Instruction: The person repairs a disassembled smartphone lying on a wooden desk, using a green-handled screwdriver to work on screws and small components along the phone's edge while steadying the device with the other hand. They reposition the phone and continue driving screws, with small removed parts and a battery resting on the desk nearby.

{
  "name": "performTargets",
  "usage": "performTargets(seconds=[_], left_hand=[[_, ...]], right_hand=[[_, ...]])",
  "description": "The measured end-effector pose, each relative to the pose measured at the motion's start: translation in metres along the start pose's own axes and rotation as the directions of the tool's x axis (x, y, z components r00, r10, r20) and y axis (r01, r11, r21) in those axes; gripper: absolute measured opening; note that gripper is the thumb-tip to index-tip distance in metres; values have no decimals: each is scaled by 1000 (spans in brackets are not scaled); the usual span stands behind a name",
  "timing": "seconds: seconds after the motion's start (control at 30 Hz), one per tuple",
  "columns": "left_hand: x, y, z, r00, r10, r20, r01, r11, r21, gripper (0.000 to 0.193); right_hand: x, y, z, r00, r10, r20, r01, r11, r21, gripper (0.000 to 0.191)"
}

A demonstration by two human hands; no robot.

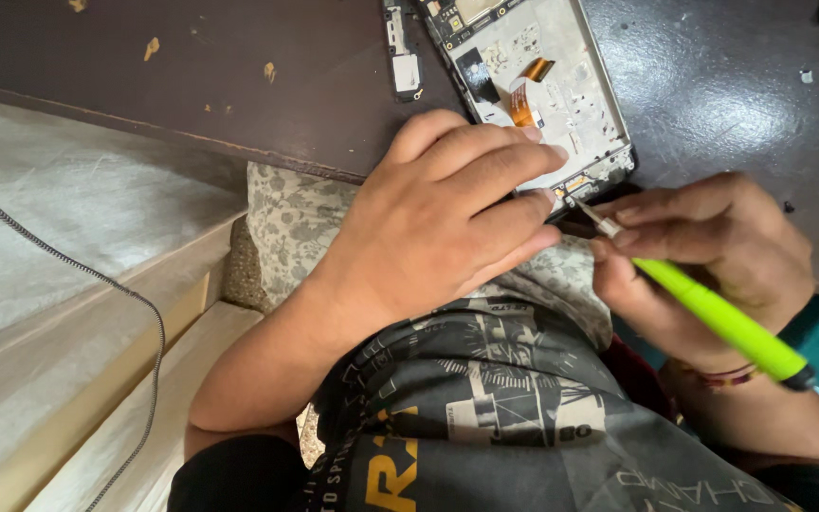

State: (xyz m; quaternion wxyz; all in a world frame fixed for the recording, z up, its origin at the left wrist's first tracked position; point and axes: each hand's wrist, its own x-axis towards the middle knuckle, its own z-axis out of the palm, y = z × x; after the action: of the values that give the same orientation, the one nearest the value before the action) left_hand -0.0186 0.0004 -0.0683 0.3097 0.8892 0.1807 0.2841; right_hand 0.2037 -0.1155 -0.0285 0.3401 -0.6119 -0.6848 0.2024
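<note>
Now the opened phone (pixel 542 90) is pinned at the near edge of the dark counter (pixel 239 85), back cover off, board and orange flex cable (pixel 526 90) exposed. The left hand (pixel 428 228) is laid over its lower end, fingers (pixel 514 166) spread flat and pressing, nothing gripped. A green-handled screwdriver (pixel 713 318) is pinched in the right hand (pixel 703 261), fingers closed round the shaft nr the tip, which is set at the phone's bottom edge. Judged step: a screw or clip at the lower frame is being worked, approx. mid-teardown. Steady downward pressure and a square tip are called for next. A small black part (pixel 403 47) is left beside the phone.
</note>
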Motion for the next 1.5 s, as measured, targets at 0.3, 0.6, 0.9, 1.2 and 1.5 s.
performTargets(seconds=[0.3, 0.6, 0.9, 1.2, 1.5], left_hand=[[-1, 3, 7, 1000, -13, -26, 14, 999, 53, 22], [-3, 3, 8, 1000, -16, -26, 17, 998, 66, 22], [-3, 3, 11, 999, -13, -40, 16, 998, 66, 21], [-3, 1, 12, 998, -24, -51, 27, 998, 51, 19], [-1, 1, 12, 999, -22, -50, 24, 999, 43, 17]], right_hand=[[-12, 6, 28, 971, -122, -208, 113, 992, -53, 25], [-15, 9, 34, 964, -146, -220, 136, 989, -61, 25], [-19, 14, 36, 962, -152, -227, 144, 988, -53, 25], [-19, 15, 41, 956, -154, -248, 139, 987, -77, 26], [-26, 17, 45, 951, -183, -249, 155, 979, -129, 28]])
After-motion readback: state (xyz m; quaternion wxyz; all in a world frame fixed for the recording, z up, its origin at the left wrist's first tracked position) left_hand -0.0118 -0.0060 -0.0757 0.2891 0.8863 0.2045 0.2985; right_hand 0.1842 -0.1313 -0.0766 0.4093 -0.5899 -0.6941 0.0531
